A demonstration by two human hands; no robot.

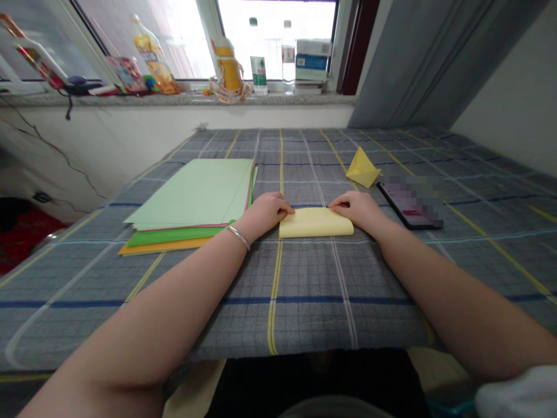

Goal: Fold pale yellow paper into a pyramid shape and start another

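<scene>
A sheet of yellow paper (pixel 317 223), bent over on itself with a rounded near edge, lies on the checked cloth in front of me. My left hand (pixel 270 210), with a silver bangle at the wrist, pinches its far left corner. At the far right corner, my right hand (pixel 354 208) grips the same sheet between thumb and fingers. Beyond my right hand stands a folded yellow paper boat (pixel 363 168). A stack of coloured paper (pixel 195 191), pale green on top with brighter green and orange below, rests beside my left hand.
A phone (pixel 409 203) with a blurred screen lies right of my right hand. The grey checked tablecloth (pixel 304 278) covers the surface. On the windowsill (pixel 191 100) stand a yellow drink bottle (pixel 153 55), a yellow flask (pixel 227 67), clear bottles and stacked boxes (pixel 312 61).
</scene>
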